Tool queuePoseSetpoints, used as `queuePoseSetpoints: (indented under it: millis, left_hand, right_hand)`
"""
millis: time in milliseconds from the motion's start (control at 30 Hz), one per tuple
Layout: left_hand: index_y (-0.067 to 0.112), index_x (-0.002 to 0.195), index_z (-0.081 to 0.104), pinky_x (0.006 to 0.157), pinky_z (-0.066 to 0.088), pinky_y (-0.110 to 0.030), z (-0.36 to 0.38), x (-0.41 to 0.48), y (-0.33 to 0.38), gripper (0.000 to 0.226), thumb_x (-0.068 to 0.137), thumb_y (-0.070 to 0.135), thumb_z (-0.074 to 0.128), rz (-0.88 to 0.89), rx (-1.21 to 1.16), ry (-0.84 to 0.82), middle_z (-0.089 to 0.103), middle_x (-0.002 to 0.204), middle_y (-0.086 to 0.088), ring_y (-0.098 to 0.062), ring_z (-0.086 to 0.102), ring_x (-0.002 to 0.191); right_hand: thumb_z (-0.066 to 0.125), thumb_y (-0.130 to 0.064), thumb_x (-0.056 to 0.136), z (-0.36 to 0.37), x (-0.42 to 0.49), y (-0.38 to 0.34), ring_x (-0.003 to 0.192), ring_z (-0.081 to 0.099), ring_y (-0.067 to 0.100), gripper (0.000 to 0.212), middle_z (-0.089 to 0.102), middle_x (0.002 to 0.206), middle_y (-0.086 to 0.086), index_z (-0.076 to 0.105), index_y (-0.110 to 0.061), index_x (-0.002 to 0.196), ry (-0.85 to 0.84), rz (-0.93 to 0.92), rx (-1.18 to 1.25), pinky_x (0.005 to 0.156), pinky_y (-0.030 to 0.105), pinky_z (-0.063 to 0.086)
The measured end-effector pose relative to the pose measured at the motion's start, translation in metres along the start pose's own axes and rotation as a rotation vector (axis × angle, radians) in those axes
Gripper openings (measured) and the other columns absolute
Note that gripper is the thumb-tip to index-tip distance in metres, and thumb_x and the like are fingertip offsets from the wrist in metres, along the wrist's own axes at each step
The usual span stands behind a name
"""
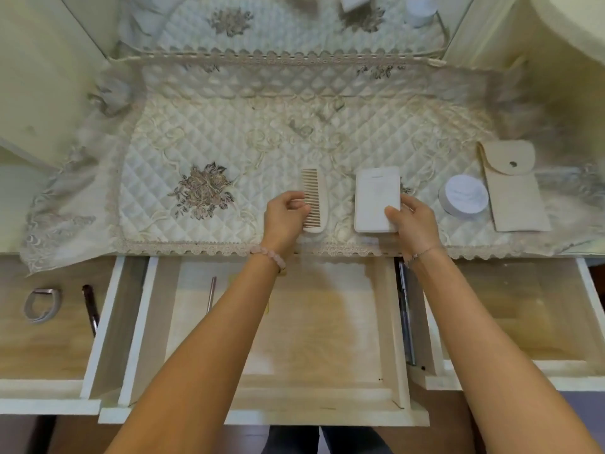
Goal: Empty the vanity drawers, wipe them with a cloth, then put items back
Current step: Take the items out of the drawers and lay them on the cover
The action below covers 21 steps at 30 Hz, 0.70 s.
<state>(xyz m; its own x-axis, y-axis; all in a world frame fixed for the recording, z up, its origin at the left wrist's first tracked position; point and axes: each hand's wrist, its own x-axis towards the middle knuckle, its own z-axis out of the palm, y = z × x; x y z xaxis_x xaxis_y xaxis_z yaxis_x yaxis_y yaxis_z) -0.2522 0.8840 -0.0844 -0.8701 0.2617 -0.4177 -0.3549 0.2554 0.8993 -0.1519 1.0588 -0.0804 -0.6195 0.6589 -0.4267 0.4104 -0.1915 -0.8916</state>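
Reaches both forearms (209,355) over the pulled-out middle drawer (311,339), a slim stick (211,294) lying inside. Pinches the comb (315,199) in the left grip (284,217) and clasps the white flat case (376,198) in the right grip (414,221), thumb on top, both on the table's quilted cover (229,142), jar (463,199) and pouch (514,188) to the right.

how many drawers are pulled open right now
3, side by side: the left drawer, the middle drawer and the right drawer. Any lower ones would be hidden from this view.
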Motion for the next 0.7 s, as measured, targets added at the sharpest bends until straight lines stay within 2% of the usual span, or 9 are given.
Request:
queuePoseSetpoints:
  millis: [67, 133, 167, 233, 267, 400, 500, 600, 700]
  left_hand:
    - [0.003, 0.113, 0.058, 0.078, 0.052, -0.029, 0.015, 0.012, 0.005, 0.027, 0.087, -0.003, 0.056, -0.021, 0.012, -0.033, 0.055, 0.080, 0.001, -0.018, 0.058, 0.084]
    - [0.001, 0.115, 0.058, 0.066, 0.052, -0.025, 0.030, 0.020, 0.008, 0.029, 0.087, -0.006, 0.055, -0.039, 0.010, -0.061, 0.056, 0.079, 0.000, -0.016, 0.058, 0.077]
    - [0.000, 0.114, 0.058, 0.066, 0.053, -0.027, 0.038, 0.024, 0.009, 0.029, 0.086, -0.008, 0.055, -0.049, 0.007, -0.068, 0.057, 0.078, -0.001, -0.016, 0.058, 0.075]
    - [-0.001, 0.110, 0.059, 0.080, 0.054, -0.038, 0.050, 0.029, 0.008, 0.028, 0.085, -0.010, 0.055, -0.076, -0.005, -0.072, 0.058, 0.078, -0.002, -0.021, 0.061, 0.081]
    - [-0.001, 0.108, 0.060, 0.086, 0.053, -0.042, 0.056, 0.031, 0.007, 0.026, 0.084, -0.011, 0.055, -0.091, -0.013, -0.072, 0.058, 0.079, -0.004, -0.025, 0.063, 0.087]
    - [0.003, 0.096, 0.062, 0.086, 0.052, -0.048, 0.071, 0.034, -0.002, 0.022, 0.082, -0.013, 0.056, -0.133, -0.018, -0.063, 0.061, 0.085, -0.013, -0.036, 0.063, 0.096]
    - [0.007, 0.092, 0.062, 0.085, 0.053, -0.048, 0.075, 0.031, -0.005, 0.019, 0.082, -0.009, 0.059, -0.114, 0.034, -0.063, 0.062, 0.083, -0.011, -0.032, 0.064, 0.088]
    - [0.006, 0.092, 0.065, 0.082, 0.054, -0.044, 0.074, 0.027, -0.003, 0.016, 0.080, -0.004, 0.065, -0.064, 0.122, -0.053, 0.063, 0.083, -0.010, -0.028, 0.065, 0.083]
    - [0.004, 0.092, 0.064, 0.081, 0.055, -0.040, 0.074, 0.022, -0.002, 0.013, 0.080, 0.001, 0.067, -0.016, 0.210, -0.032, 0.062, 0.083, -0.010, -0.025, 0.063, 0.078]
  right_hand:
    - [0.050, 0.002, 0.087, -0.004, 0.015, -0.003, 0.094, 0.059, 0.013, 0.042, 0.061, 0.112, 0.006, 0.049, -0.004, 0.128, 0.037, -0.003, -0.009, 0.070, 0.014, 0.050]
    - [0.050, 0.002, 0.086, -0.011, 0.026, -0.004, 0.096, 0.059, 0.016, 0.042, 0.061, 0.110, 0.006, 0.050, -0.004, 0.128, 0.058, -0.003, -0.042, 0.066, 0.012, 0.051]
    - [0.050, 0.001, 0.087, -0.016, 0.031, -0.002, 0.099, 0.059, 0.018, 0.042, 0.061, 0.113, 0.008, 0.050, -0.003, 0.128, 0.070, 0.008, -0.048, 0.072, 0.018, 0.054]
    - [0.052, 0.000, 0.087, -0.024, 0.036, 0.002, 0.102, 0.060, 0.022, 0.042, 0.060, 0.119, 0.014, 0.049, -0.001, 0.129, 0.111, 0.030, -0.053, 0.086, 0.032, 0.052]
    - [0.054, -0.001, 0.087, -0.028, 0.037, 0.004, 0.100, 0.060, 0.020, 0.041, 0.060, 0.119, 0.015, 0.050, -0.001, 0.128, 0.133, 0.034, -0.051, 0.087, 0.032, 0.051]
    - [0.060, -0.007, 0.085, -0.035, 0.037, 0.015, 0.093, 0.060, 0.014, 0.037, 0.064, 0.113, 0.012, 0.057, -0.002, 0.122, 0.212, 0.023, -0.045, 0.080, 0.023, 0.047]
    - [0.062, -0.010, 0.085, -0.034, 0.036, 0.021, 0.094, 0.061, 0.014, 0.036, 0.064, 0.111, 0.011, 0.059, -0.003, 0.120, 0.266, 0.004, -0.045, 0.080, 0.022, 0.047]
    - [0.065, -0.015, 0.083, -0.031, 0.034, 0.025, 0.094, 0.062, 0.016, 0.033, 0.066, 0.109, 0.009, 0.062, -0.007, 0.115, 0.323, 0.000, -0.056, 0.085, 0.028, 0.050]
    - [0.066, -0.020, 0.081, -0.030, 0.031, 0.026, 0.088, 0.060, 0.012, 0.029, 0.068, 0.106, 0.007, 0.065, -0.011, 0.109, 0.399, -0.021, -0.150, 0.080, 0.024, 0.046]
